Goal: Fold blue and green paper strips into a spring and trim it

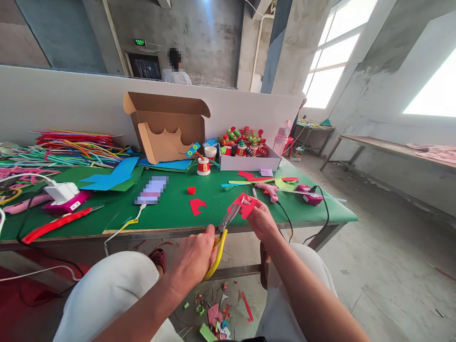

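My left hand (194, 256) is closed round the yellow handles of a pair of scissors (223, 242). Their metal blades reach up and right onto a piece of red paper (245, 209). That paper is pinched in the fingers of my right hand (262, 221), just past the table's front edge. A notched red paper scrap (197, 206) lies on the green table to the left, with a small red disc (191, 190) behind it. A pink glue gun (268, 191) rests just beyond my right hand.
At the back stand a cardboard box (171, 109), a paper-cup figure (203, 167) and a white box (249, 164) of similar figures. Pipe cleaners (71, 147) pile up at left. Cords hang over the table edge. Paper scraps (215, 316) litter the floor. A person (176, 76) is beyond the partition.
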